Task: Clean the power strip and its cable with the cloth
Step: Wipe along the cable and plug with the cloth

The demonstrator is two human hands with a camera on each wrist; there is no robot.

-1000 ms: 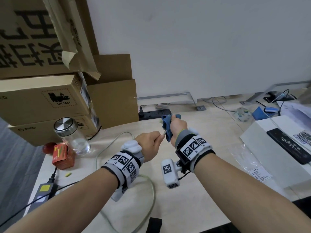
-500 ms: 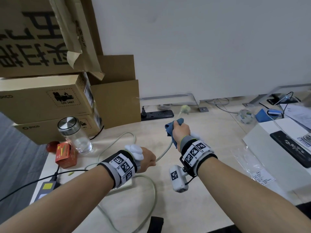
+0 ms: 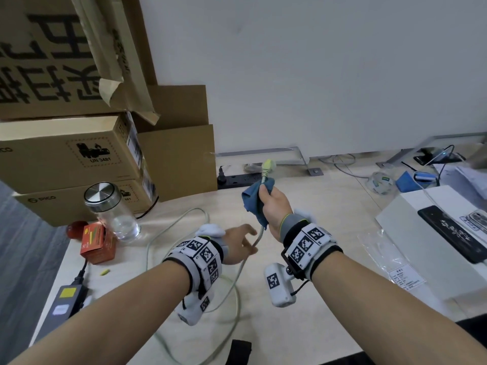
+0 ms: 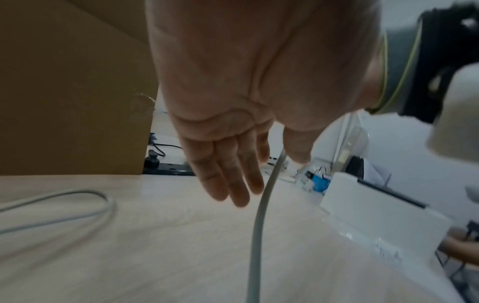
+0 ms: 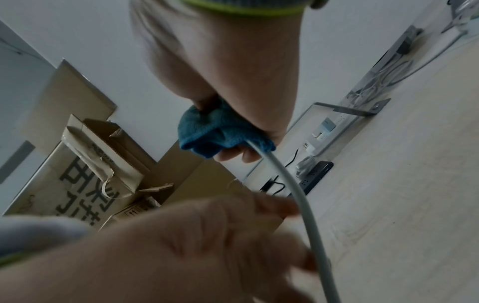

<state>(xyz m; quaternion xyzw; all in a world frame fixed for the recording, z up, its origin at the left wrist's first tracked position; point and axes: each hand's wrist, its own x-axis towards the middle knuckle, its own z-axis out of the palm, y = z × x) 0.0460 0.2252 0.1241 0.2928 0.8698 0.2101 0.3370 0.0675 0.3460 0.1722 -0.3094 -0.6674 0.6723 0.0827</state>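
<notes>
Cable, pale grey, held upright above the desk, wrapped in a blue cloth just below its plug; plug end up, clear of the cloth's top. Right hand fisted round cloth and cable together, raised over the desk middle, knuckles toward the far wall. Below the fist, cable hanging in a curve toward the near left, then lying in loose loops on the desk. Left hand lower and nearer, fingers straight and loosely together, thumb apart, cable passing between thumb and fingers; actual contact with the cable not clear in any view. Power strip body of this cable hidden or out of frame. Black strip flat on the desk at the far edge, under the wall, beyond the raised plug. Cartons stacked at far left. Glass jar with metal lid in front of them, upright. Orange box just left of the jar. Black adapter at the near left edge. White box at right, dark phone flat on top.
</notes>
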